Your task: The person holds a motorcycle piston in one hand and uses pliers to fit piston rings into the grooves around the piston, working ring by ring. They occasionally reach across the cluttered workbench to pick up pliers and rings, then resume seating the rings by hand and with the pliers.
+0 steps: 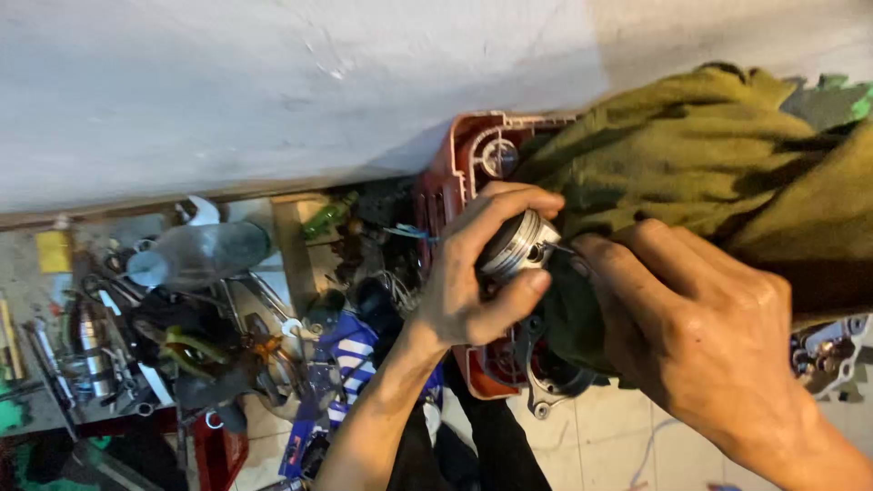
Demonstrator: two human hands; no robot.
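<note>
At frame centre, the left hand (473, 273) holds a metal piston (516, 245) in a closed grip — the right hand (700, 336) presses an olive rag (691, 155) beside it, over a red housing (455, 173); right grip unclear.

Dim indoor light, soft blur, shadowed clutter

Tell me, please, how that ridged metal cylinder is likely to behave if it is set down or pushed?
The metal cylinder, pinched in the left hand, looks rigid and probably heavy for its size. Its round, grooved side suggests it would roll if laid down. Its shiny surface may be slippery; the right hand presses an olive cloth beside it.
</note>
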